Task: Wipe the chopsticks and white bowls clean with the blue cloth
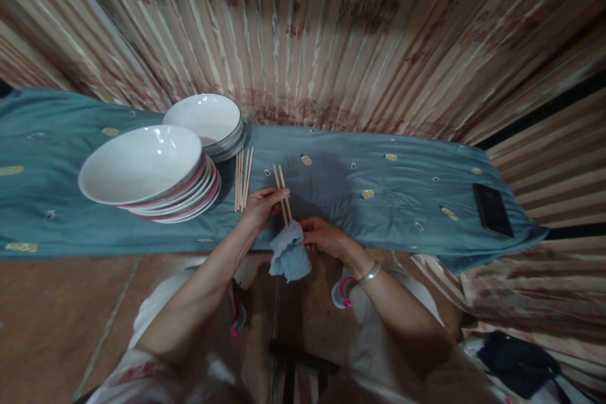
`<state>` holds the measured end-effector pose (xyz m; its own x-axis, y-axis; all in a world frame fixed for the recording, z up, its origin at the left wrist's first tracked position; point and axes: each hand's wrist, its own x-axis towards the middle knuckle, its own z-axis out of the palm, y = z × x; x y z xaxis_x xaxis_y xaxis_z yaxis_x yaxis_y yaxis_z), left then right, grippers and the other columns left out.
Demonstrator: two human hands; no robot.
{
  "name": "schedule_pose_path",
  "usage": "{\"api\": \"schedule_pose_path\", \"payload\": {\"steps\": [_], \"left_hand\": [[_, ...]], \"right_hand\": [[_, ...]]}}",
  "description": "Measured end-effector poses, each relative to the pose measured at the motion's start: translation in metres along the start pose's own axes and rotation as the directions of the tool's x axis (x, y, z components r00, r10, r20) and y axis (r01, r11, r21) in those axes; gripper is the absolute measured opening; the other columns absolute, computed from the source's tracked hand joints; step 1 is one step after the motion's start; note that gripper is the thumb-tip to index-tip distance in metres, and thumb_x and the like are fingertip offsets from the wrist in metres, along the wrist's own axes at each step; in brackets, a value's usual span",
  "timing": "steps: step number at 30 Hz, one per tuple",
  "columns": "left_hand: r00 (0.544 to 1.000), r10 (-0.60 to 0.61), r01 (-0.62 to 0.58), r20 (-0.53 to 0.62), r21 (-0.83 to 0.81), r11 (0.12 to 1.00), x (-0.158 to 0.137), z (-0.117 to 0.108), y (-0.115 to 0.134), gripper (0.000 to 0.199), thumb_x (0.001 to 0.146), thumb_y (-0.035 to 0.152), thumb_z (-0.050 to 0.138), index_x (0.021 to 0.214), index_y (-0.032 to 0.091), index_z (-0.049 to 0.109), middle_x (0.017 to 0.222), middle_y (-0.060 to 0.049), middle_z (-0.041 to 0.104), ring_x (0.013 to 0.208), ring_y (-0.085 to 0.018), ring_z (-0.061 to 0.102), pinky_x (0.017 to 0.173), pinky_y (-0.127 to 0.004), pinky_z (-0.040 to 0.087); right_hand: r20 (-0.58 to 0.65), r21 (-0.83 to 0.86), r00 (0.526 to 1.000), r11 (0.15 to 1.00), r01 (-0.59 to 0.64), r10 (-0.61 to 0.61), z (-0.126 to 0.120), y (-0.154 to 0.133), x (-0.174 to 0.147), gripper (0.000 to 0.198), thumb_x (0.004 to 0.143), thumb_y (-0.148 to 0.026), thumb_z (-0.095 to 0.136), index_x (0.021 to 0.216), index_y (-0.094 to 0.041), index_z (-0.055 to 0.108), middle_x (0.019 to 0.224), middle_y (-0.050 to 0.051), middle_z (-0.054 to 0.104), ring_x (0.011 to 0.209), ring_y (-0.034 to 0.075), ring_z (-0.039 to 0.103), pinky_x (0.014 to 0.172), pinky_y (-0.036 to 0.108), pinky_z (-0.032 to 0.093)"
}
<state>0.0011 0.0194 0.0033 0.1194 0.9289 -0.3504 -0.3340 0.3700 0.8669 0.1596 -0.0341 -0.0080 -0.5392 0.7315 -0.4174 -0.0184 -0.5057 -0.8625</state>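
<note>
My left hand (263, 204) is closed around a pair of wooden chopsticks (281, 182), pinching them near their middle. Their lower ends run into a light blue cloth (290, 255), which covers them. My right hand (324, 235) grips that cloth at its upper right side and lets the rest hang down over the table's front edge. Left of my left hand, several more chopsticks (243, 178) lie side by side on the blue tablecloth (331, 164).
A tall stack of large white bowls (142, 164), some red-rimmed, stands on the left. Behind it is a stack of white dishes (206, 117). A dark phone (492, 209) lies at the table's right end. A pleated curtain (303, 31) hangs along the back.
</note>
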Motion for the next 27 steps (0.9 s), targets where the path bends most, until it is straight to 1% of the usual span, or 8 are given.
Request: {"api": "schedule_pose_path", "payload": {"steps": [2,4,10,12,16,20,27], "left_hand": [[1.0,-0.014,0.013,0.017,0.015,1.0,-0.001,0.002,0.0,0.032,0.045,0.035,0.089,0.059,0.013,0.07,0.055,0.0,0.059,0.045,-0.004,0.038,0.041,-0.02,0.026],[0.999,-0.024,0.022,0.044,0.026,0.999,-0.002,0.003,-0.001,0.03,0.048,0.034,0.088,0.061,0.012,0.072,0.058,-0.002,0.062,0.046,-0.004,0.039,0.041,-0.02,0.027],[0.984,-0.076,0.064,0.163,0.075,0.995,-0.006,0.007,-0.003,0.028,0.055,0.035,0.085,0.064,0.011,0.074,0.049,0.001,0.054,0.043,-0.004,0.039,0.041,-0.02,0.025],[0.979,-0.094,0.079,0.183,0.088,0.993,-0.007,0.007,-0.005,0.026,0.058,0.034,0.083,0.066,0.011,0.074,0.049,0.001,0.055,0.043,-0.005,0.04,0.041,-0.02,0.026],[0.975,-0.113,0.097,0.189,0.091,0.991,-0.006,0.007,-0.008,0.025,0.061,0.034,0.082,0.068,0.011,0.073,0.051,0.0,0.058,0.044,-0.007,0.045,0.043,-0.02,0.031],[0.981,-0.083,0.067,0.176,0.094,0.993,-0.006,0.006,-0.008,0.027,0.058,0.035,0.083,0.067,0.011,0.073,0.049,0.001,0.056,0.042,-0.006,0.042,0.042,-0.02,0.028],[0.994,-0.036,0.031,0.101,0.052,0.998,-0.004,0.004,-0.006,0.032,0.049,0.039,0.087,0.06,0.013,0.071,0.05,0.002,0.056,0.043,-0.004,0.039,0.041,-0.02,0.026]], "right_hand": [[-0.014,0.021,1.0,1.0,0.002,-0.002,-0.001,0.0,0.0,0.032,0.052,-0.04,0.083,0.056,-0.015,0.063,0.048,-0.008,0.051,0.044,0.004,0.037,0.046,0.02,0.024],[-0.04,0.04,0.999,0.999,-0.003,0.004,-0.002,-0.001,0.0,0.032,0.051,-0.039,0.083,0.057,-0.015,0.064,0.048,-0.008,0.052,0.045,0.004,0.038,0.046,0.02,0.025],[-0.154,0.067,0.988,0.997,0.032,-0.022,-0.01,-0.006,0.004,0.033,0.049,-0.04,0.085,0.058,-0.015,0.065,0.048,-0.008,0.051,0.045,0.005,0.04,0.046,0.02,0.028],[-0.179,0.079,0.983,0.996,0.049,-0.035,-0.012,-0.008,0.005,0.033,0.048,-0.04,0.085,0.058,-0.015,0.065,0.049,-0.008,0.051,0.046,0.005,0.04,0.047,0.021,0.029],[-0.192,0.111,0.981,0.992,0.057,-0.035,-0.013,-0.01,0.006,0.032,0.048,-0.038,0.086,0.059,-0.015,0.065,0.049,-0.008,0.051,0.046,0.005,0.041,0.047,0.02,0.029],[-0.182,0.124,0.983,0.991,0.051,-0.028,-0.011,-0.009,0.006,0.033,0.046,-0.037,0.087,0.061,-0.015,0.067,0.051,-0.007,0.053,0.047,0.005,0.041,0.048,0.02,0.03],[-0.116,0.077,0.993,0.997,0.011,-0.002,-0.005,-0.004,0.004,0.034,0.047,-0.038,0.087,0.06,-0.014,0.065,0.052,-0.007,0.055,0.048,0.004,0.04,0.048,0.02,0.028]]}}
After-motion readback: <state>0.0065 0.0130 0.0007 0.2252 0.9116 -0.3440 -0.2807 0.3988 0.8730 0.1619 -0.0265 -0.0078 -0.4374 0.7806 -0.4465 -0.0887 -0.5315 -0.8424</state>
